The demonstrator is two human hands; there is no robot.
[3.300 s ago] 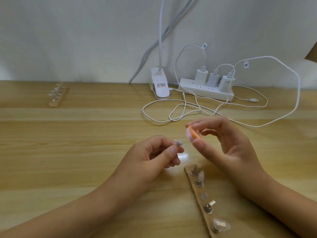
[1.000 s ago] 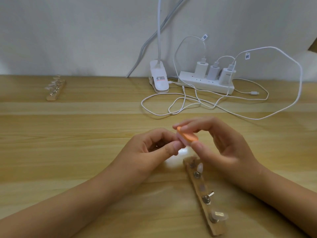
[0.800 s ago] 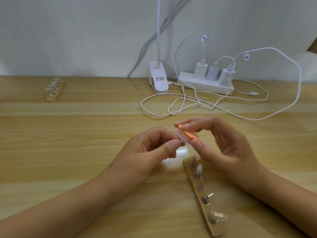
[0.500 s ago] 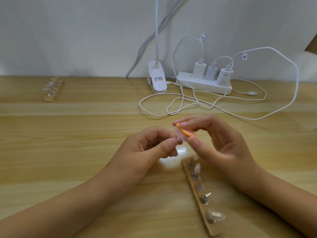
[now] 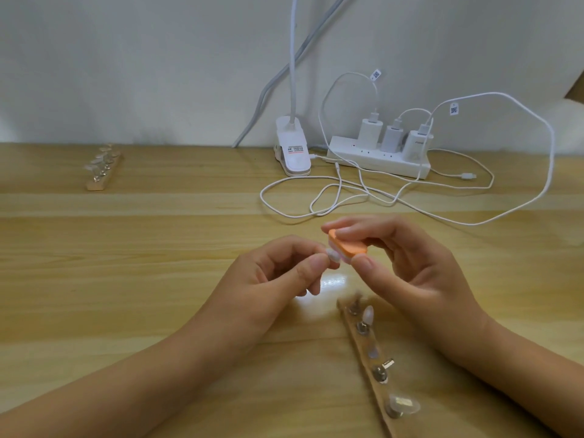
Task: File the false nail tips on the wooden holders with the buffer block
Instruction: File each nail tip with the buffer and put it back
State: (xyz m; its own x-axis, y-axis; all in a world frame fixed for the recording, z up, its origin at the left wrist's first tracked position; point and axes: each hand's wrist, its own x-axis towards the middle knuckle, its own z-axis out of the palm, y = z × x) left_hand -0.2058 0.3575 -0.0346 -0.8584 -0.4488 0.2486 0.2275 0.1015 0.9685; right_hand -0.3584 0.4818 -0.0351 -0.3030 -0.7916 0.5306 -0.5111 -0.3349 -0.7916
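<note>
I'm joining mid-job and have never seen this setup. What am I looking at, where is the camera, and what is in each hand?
There is no machine here: these are a person's two bare hands. The one picture comes from a camera worn on the person's head, looking forward and down.

The left hand pinches a small pale false nail tip. The right hand holds an orange-and-pink foam buffer block against that tip.

On the light wooden table, a near wooden strip holder with more tips on metal pegs lies below the right hand. A second wooden holder lies far left. At the back are a white clip lamp, a white power strip and looping white cables.
</note>
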